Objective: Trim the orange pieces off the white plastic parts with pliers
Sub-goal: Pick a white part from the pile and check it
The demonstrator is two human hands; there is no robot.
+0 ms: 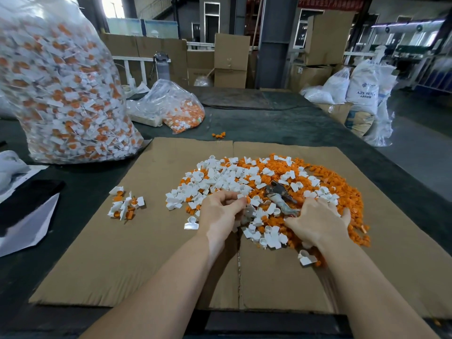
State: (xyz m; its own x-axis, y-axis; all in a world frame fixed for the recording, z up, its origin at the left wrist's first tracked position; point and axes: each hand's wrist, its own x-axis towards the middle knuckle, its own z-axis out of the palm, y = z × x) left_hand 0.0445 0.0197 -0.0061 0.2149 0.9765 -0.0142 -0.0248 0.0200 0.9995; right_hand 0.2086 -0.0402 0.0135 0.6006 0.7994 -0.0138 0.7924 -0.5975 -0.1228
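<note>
My left hand (221,211) curls its fingers (228,195) around a white part with an orange piece; the grip itself is partly hidden. My right hand (318,222) lies flat, fingers spread and relaxed, on the mixed pile (256,177). One pair of pliers (281,195) rests on the pile between both hands, untouched. The pile covers the cardboard sheet (151,241) on the bench (293,123); parts too numerous to count. Two clear bags (66,94) stand behind.

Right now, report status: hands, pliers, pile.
Left hand curled, pinching a white part from the pile. Right hand open, flat on the pile. Pliers lying unheld between the hands, half buried in parts.
</note>
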